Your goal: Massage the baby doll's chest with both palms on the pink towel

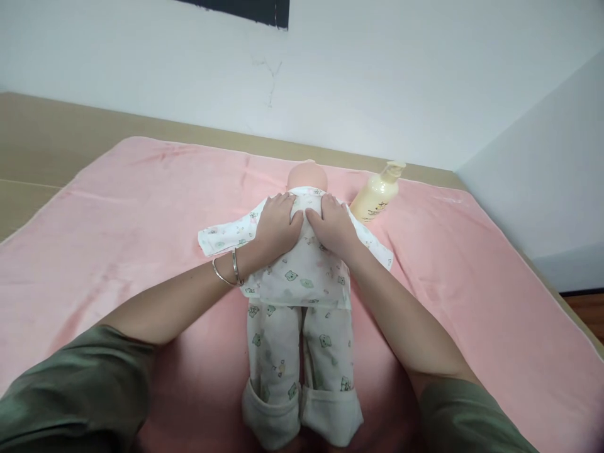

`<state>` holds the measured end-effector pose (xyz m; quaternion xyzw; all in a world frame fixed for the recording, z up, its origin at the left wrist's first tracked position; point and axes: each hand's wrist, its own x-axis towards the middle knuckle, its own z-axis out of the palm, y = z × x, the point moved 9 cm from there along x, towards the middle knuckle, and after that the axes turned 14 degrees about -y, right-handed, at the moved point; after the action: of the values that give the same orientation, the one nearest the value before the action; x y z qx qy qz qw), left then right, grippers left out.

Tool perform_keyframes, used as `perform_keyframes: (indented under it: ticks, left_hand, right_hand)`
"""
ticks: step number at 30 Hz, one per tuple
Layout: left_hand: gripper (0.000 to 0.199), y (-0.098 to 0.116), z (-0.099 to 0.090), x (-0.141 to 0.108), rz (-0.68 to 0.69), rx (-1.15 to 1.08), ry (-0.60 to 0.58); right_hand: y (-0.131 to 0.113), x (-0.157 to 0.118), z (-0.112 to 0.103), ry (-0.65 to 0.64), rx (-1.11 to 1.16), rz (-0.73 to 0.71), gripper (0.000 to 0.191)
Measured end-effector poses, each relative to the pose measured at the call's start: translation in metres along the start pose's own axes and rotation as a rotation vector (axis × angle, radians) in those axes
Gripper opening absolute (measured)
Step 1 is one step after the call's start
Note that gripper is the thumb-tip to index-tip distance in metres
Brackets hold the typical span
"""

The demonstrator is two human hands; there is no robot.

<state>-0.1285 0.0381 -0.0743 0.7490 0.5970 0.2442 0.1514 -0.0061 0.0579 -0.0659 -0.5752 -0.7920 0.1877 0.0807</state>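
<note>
Doll (306, 277) lies lengthwise right under the left hand (278, 223) and right hand (336, 231), head (306, 176) just past them, legs (276, 358) running back between the forearms. Both palms-down on its shirt (299, 292), slightly apart, neither nearer tbh.

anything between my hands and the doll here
Only the printed top that the doll wears: the left hand and right hand rest directly on it. The pump bottle is off beside the right hand, not in between.
</note>
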Motion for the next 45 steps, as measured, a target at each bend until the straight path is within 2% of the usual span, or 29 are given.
perform_keyframes:
  ticks: [7,10,14,18,22,25,27,29,32,34,36,39,42,45]
  left_hand:
    - [0.046,-0.004,-0.001,0.002,0.0,-0.026,0.016]
    - [0.047,-0.002,0.0,0.001,-0.006,-0.018,0.001]
    - [0.045,0.015,0.004,-0.013,0.015,0.057,-0.004]
    - [0.047,0.033,0.008,-0.023,0.103,0.108,-0.04]
    - [0.044,0.015,0.004,-0.008,0.038,0.048,-0.092]
    - [0.04,-0.006,-0.003,0.003,-0.079,0.039,-0.054]
    - [0.04,-0.009,-0.005,0.002,-0.119,0.066,-0.025]
    - [0.043,0.0,-0.002,-0.005,-0.083,0.113,-0.015]
    - [0.048,0.023,0.002,-0.021,0.052,0.173,-0.002]
    - [0.049,0.034,0.003,-0.028,0.131,0.183,0.003]
    - [0.048,0.036,0.001,-0.027,0.155,0.168,0.006]
    - [0.038,0.022,-0.003,-0.011,0.088,0.11,-0.027]
    - [0.03,0.006,-0.007,0.004,0.026,0.032,-0.065]
    - [0.027,0.002,-0.009,0.006,0.018,0.021,-0.046]
  right_hand:
    - [-0.005,-0.003,0.001,0.073,-0.066,-0.034,0.048]
    - [-0.009,-0.005,-0.001,0.03,-0.132,-0.075,0.052]
    - [-0.01,-0.003,-0.004,-0.065,-0.155,-0.169,0.05]
    - [-0.012,-0.005,-0.008,-0.071,-0.179,-0.17,0.046]
    - [-0.027,-0.023,0.0,-0.009,-0.24,-0.099,0.042]
    - [-0.047,-0.041,0.005,0.074,-0.272,-0.153,0.045]
    - [-0.052,-0.043,0.007,0.073,-0.268,-0.217,0.046]
    - [-0.043,-0.033,0.004,0.032,-0.204,-0.221,0.042]
    - [-0.013,-0.008,-0.004,-0.016,-0.086,-0.102,0.038]
    - [0.002,0.004,-0.006,-0.041,-0.061,-0.04,0.042]
    - [0.005,0.007,-0.005,-0.058,-0.088,-0.032,0.048]
    - [-0.009,-0.007,-0.002,-0.05,-0.196,-0.06,0.048]
    - [-0.033,-0.027,-0.001,0.036,-0.288,-0.139,0.046]
    - [-0.045,-0.035,-0.001,0.092,-0.29,-0.216,0.042]
